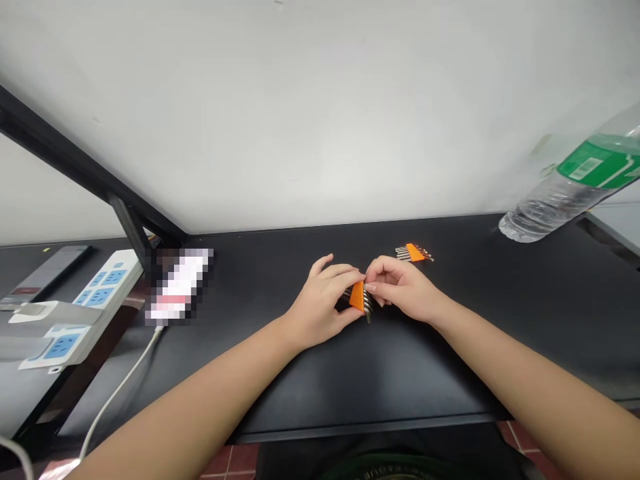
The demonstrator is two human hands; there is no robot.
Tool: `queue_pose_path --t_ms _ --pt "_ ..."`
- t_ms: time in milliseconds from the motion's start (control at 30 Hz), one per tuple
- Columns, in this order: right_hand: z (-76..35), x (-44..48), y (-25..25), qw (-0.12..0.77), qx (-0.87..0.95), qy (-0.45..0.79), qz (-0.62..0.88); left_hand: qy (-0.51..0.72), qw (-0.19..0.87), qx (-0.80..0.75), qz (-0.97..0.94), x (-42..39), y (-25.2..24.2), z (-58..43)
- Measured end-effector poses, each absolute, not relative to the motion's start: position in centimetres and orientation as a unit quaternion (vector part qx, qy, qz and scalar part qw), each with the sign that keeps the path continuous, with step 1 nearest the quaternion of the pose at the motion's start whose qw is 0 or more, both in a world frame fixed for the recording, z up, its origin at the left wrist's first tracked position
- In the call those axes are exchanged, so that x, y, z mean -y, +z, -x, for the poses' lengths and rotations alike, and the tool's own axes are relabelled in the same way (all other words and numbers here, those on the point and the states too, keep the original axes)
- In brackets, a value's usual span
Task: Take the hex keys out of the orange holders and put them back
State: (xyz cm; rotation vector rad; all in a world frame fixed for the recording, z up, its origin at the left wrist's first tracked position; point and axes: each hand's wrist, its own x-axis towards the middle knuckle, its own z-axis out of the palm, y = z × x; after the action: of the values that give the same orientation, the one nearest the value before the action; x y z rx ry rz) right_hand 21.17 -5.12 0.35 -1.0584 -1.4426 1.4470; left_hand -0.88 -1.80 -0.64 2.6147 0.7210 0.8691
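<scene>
The left hand [323, 300] grasps an orange holder [357, 295] of hex keys [369, 308] between the back and front edges of the bench [450, 373] — the right hand [400, 287] fingers the keys, whether pinching one I can't tell. Probably a key is being adjusted; that calls for steady left grip.

First hex key set [357, 295]: sits in left hand [325, 300]. Second hex key set [415, 253]: on desk [395, 383], beyond right hand [406, 288]. Bottle [563, 197]: farther right. Corded device [176, 283]: left of left hand. Power strip [111, 287]: farther left.
</scene>
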Motion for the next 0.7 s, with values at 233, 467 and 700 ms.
queue_pose_path --t_ms 233,467,700 --pt "-22.3 4.3 0.1 0.37 0.605 0.559 0.43 0.297 0.157 -0.259 -0.906 1.3 -0.7 1.3" --pt "-29.3 2.9 1.8 0.223 0.646 0.069 0.727 0.216 0.113 -0.361 -0.9 -1.3 -1.3 2.3" --pt "-29.5 1.3 0.0 0.039 0.617 0.118 0.777 0.23 0.126 -0.428 -0.865 -2.5 -2.0 2.5"
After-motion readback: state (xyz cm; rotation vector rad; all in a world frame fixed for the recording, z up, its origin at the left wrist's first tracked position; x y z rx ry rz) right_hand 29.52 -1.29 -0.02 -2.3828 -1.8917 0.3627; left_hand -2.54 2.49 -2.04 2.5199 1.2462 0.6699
